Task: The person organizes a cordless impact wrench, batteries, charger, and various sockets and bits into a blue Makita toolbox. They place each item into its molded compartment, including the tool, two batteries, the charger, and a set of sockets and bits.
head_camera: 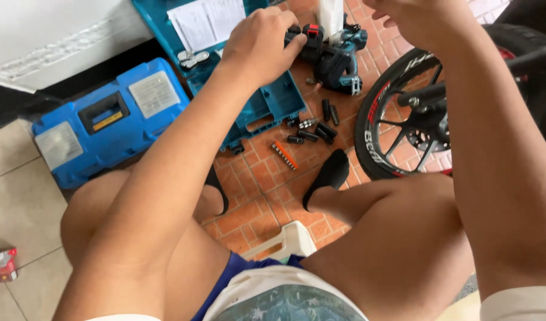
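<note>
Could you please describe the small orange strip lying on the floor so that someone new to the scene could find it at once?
Start at the wheel on the right, then look left across the brick floor to the open teal case. Just below the loose black sockets lies the bit strip, set diagonally. It alone is orange and long; the sockets are black and stubby.

Open tool case (267, 107): closed toolbox (106, 119) lies to its left, power drill (335, 59) to its right, loose sockets (314, 128) and bit strip (284, 155) on the floor (267, 190) just right. Wheel (403, 119) stands farther right, beyond the sockets. Paper sheet (204, 21) lies in the case's lid.
</note>
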